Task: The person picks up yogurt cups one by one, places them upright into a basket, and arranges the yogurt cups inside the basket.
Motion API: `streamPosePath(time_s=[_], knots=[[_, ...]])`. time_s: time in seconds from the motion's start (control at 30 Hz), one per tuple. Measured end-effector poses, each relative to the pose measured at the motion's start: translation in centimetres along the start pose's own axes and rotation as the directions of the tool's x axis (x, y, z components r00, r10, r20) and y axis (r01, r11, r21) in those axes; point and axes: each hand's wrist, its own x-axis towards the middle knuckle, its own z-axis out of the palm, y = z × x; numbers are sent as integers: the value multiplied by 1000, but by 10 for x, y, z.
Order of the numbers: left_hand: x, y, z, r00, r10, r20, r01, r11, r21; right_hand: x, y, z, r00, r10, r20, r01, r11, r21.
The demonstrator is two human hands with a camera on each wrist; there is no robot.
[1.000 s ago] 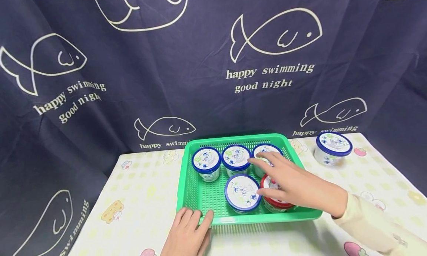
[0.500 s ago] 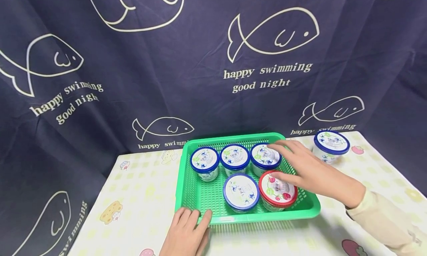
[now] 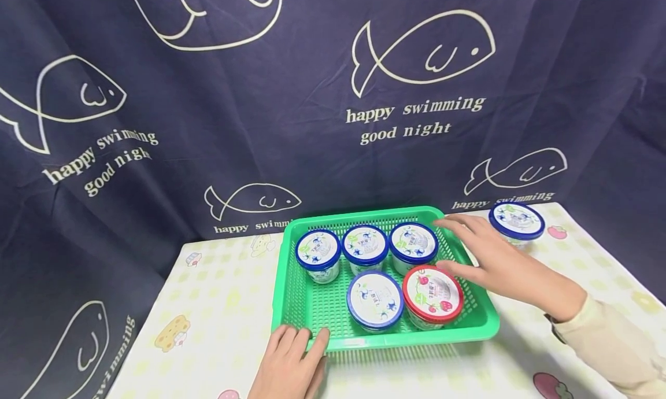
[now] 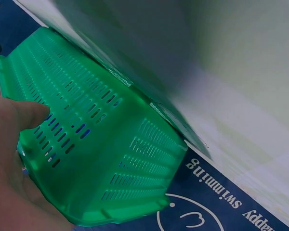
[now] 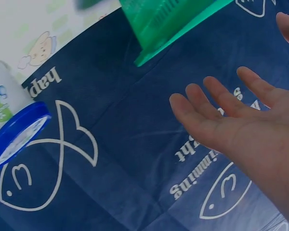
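A green plastic basket [image 3: 359, 342] holds several lidded tubs. Along its back stand three blue-lidded tubs, left [image 3: 318, 250], middle [image 3: 365, 244] and right [image 3: 413, 243]. In front of them sit another blue-lidded tub [image 3: 375, 300] and a red-lidded tub [image 3: 433, 294]. My left hand [image 3: 290, 361] grips the basket's front rim near its left corner; the left wrist view shows the thumb [image 4: 33, 115] against the outer wall. My right hand [image 3: 489, 251] is over the basket's right rim, fingers spread, holding nothing. In the right wrist view its fingers [image 5: 202, 103] are loosely extended.
One more blue-lidded tub [image 3: 517, 221] stands on the table at the back right, beyond my right hand. A pale patterned cloth [image 3: 208, 306] covers the table. Behind it hangs a dark blue curtain [image 3: 312, 127] printed with fish and lettering.
My right hand has moved right, from above the red-lidded tub to the basket's right rim, uncovering the lids beneath. My left hand stays on the front rim. The view shifts slightly.
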Motion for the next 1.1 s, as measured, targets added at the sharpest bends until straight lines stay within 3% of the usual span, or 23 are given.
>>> streamPosePath(time_s=[0.33,0.6,0.83,1.1], knots=[[-1,1,-1,998,-22,60,23,1000,-1,-2,25,-2,998,45,-34,-45,999,19],[-1,-1,0,1000,-3,15,3,1000,-2,-5,54,2,992,105,-75,-109,993,-52],[1,-1,0,1000,7,-20,-7,1000,-5,-10,74,4,987,134,-89,-148,973,-176],[0,0,1,1000,5,-9,-5,1000,-7,-14,90,6,981,186,-63,-194,962,-191]])
